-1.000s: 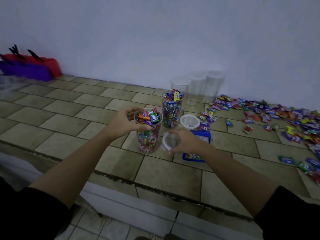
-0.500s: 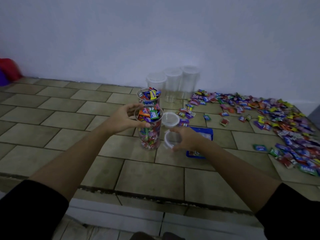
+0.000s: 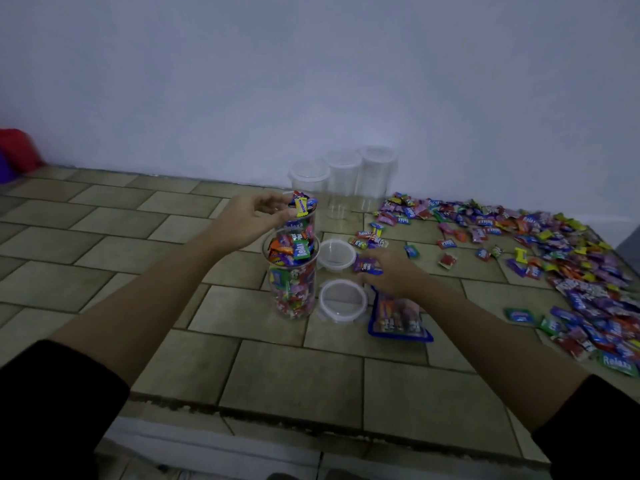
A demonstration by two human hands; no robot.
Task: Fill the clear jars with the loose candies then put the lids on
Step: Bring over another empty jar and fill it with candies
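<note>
Two clear jars stand full of wrapped candies: the near jar (image 3: 292, 278) and the far jar (image 3: 302, 220) right behind it. My left hand (image 3: 254, 218) hovers with fingers apart at the far jar's rim, touching the top candies. My right hand (image 3: 389, 273) is low over the counter to the right of the jars, its fingertips pinching a purple candy (image 3: 367, 265). Two clear lids lie flat by the jars: one (image 3: 343, 301) beside the near jar, the other (image 3: 336, 255) just behind it. Loose candies (image 3: 554, 258) cover the counter on the right.
Three empty lidded jars (image 3: 343, 178) stand against the white wall. A blue-rimmed tray (image 3: 398, 322) with a few candies lies under my right wrist. The tiled counter (image 3: 138, 258) ends in a front edge close to me. A red and purple object (image 3: 15, 150) sits far left.
My right hand has let the lid go onto the counter and moved right to a purple candy. My left hand has left the near jar's rim and risen to the far jar's top.
</note>
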